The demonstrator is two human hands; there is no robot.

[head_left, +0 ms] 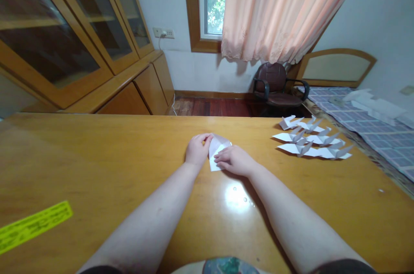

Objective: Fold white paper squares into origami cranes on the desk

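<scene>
1. Nearest, at the bottom edge between the two forearms, a bit of patterned cloth (229, 266) in blue-green with red touches; dark sleeves end just behind each forearm
2. The left hand (196, 151) has its thumb and fingertips drawn together in a pinch on the upper left edge of the folded white paper (215, 149)
3. The right hand (236, 160) lies palm down, fingers loosely extended and slightly apart, pressing over the lower right part of the same paper (whether its thumb grips anything, I cannot tell)
4. The paper sits between the two hands on the wooden counter (129, 179), its narrow lower end pointing back toward the body
5. Well to the right of the right hand, and a little farther off, white folded paper birds (318, 139) stand close together in rows
6. Nearer than the left hand and far to its left, a yellow strip (35, 226) with dark, blurred writing
7. Beyond both hands, past the counter, a brown armchair (273, 86) below a pink curtain (274, 11); off to the left, a glass-doored cabinet (108, 65); to the right, a bed (362, 112) with a checked cover
</scene>
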